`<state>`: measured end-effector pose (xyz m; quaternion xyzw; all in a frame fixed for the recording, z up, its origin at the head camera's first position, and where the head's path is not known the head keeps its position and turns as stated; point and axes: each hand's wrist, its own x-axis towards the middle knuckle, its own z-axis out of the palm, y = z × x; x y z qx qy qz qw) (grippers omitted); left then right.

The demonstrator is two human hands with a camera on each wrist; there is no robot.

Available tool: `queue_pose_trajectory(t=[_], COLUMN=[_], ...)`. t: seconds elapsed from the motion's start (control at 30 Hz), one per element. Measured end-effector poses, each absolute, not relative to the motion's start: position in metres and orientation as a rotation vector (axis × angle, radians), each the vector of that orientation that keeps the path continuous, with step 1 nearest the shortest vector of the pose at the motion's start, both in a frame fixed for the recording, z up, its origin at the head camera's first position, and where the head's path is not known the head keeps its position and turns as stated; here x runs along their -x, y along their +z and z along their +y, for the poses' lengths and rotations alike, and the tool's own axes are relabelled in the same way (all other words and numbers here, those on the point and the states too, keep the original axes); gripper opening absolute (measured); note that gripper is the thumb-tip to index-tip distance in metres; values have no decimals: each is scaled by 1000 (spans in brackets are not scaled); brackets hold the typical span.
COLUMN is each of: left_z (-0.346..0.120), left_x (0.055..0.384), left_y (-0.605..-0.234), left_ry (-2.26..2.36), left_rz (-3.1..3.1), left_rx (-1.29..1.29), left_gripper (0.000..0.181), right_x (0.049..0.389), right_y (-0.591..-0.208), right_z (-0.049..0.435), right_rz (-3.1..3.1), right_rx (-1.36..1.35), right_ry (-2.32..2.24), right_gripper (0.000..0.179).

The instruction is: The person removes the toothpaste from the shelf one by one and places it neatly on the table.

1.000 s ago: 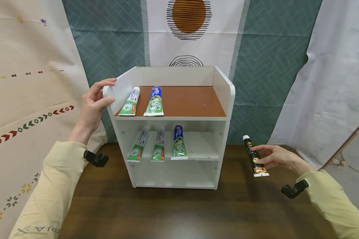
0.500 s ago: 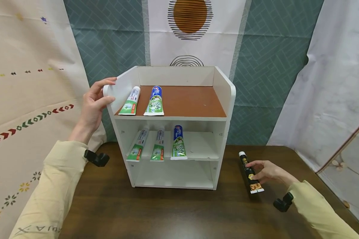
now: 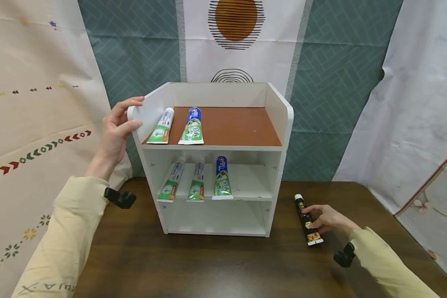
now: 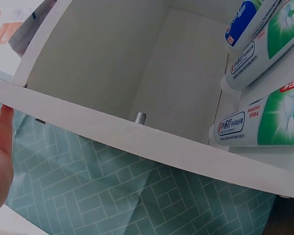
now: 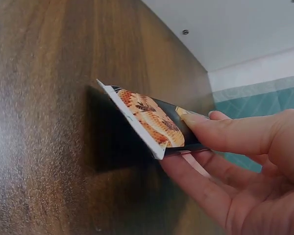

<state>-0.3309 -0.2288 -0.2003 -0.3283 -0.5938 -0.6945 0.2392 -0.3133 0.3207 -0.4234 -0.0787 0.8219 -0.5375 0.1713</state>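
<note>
My left hand (image 3: 113, 132) grips the upper left side panel of a white shelf unit (image 3: 212, 147), thumb on the front edge. The left wrist view catches part of this left hand (image 4: 0, 156) at the panel. With thumb and fingers my right hand (image 3: 329, 219) pinches a black toothpaste tube (image 3: 313, 236), close over the table to the right of the unit. In the right wrist view, the tube (image 5: 152, 117) shows its flat white end and honeycomb print, with a dark shadow beneath it. Its white cap points toward the back.
Two toothpaste tubes, one green-white (image 3: 161, 130) and one blue-green (image 3: 193, 129), lie on the brown top shelf (image 3: 238, 124). Several more, including another blue-green tube (image 3: 222, 178), lie on the middle shelf. The unit stands on a dark wooden table (image 3: 223, 265), with patterned cloths (image 3: 357, 74) behind.
My right hand has lowered the black toothpaste tube toward the table and moved slightly left with it. The left hand has stayed on the side panel.
</note>
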Motion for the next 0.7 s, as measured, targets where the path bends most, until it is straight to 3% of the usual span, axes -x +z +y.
queue_pose_trajectory(t=[0.7], left_z=[-228], left_x=[330], left_y=[-200], left_ry=[-1922], left_rz=[-1622], left_rx=[895], left_gripper=[32], right_x=[319], right_y=[-428], right_z=[327], right_rz=[2433], right_rx=[273], right_ry=[-1422], right_gripper=[47])
